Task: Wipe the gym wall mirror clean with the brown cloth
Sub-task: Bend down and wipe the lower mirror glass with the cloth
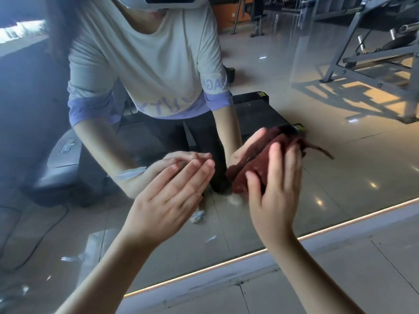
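The wall mirror [328, 155] fills most of the head view, down to its lit bottom edge. My right hand [275, 191] presses the brown cloth [256, 164] flat against the glass with straight, spread fingers, low and right of centre. A frayed strip of the cloth trails to the right. My left hand [167, 200] lies flat on the mirror to the left of the cloth, fingers straight and together, holding nothing. The glass reflects both hands and a person in a pale T-shirt.
Below the mirror runs a glowing strip [226, 264] and then a grey tiled floor [340, 279]. The reflection shows a black treadmill [260, 109], a metal gym frame [374, 53] at the upper right and white scraps [197, 216] on the floor.
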{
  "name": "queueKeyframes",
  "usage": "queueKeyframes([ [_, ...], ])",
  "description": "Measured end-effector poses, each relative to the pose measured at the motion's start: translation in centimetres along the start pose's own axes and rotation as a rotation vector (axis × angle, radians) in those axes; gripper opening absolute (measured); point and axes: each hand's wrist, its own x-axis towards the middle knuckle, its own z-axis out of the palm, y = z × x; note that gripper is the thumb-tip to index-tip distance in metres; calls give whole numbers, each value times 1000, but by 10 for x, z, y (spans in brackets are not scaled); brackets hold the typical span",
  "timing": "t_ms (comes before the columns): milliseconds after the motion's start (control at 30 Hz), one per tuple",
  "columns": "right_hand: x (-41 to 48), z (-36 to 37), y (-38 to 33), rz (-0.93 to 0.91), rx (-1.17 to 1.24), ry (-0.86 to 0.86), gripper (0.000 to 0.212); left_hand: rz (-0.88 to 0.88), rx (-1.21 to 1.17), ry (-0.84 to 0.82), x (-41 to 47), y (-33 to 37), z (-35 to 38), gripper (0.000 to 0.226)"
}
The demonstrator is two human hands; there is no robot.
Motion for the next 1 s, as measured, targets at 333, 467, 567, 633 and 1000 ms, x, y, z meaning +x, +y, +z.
queueKeyframes([
  [333, -14, 7, -25, 144, 124, -12, 48, 179, 101, 24, 1, -25, 8, 64],
  [467, 5, 10, -21, 435, 189, 132, 54, 180, 97, 47, 0, -25, 11, 58],
  [567, -22, 14, -46, 336, 198, 5, 52, 185, 95, 59, 2, -24, 10, 55],
  [633, -28, 9, -43, 193, 182, -96, 49, 175, 86, 48, 2, -25, 9, 56],
  [1000, -32, -2, -32, 118, 189, -166, 52, 142, 59, 51, 7, -24, 5, 58],
])
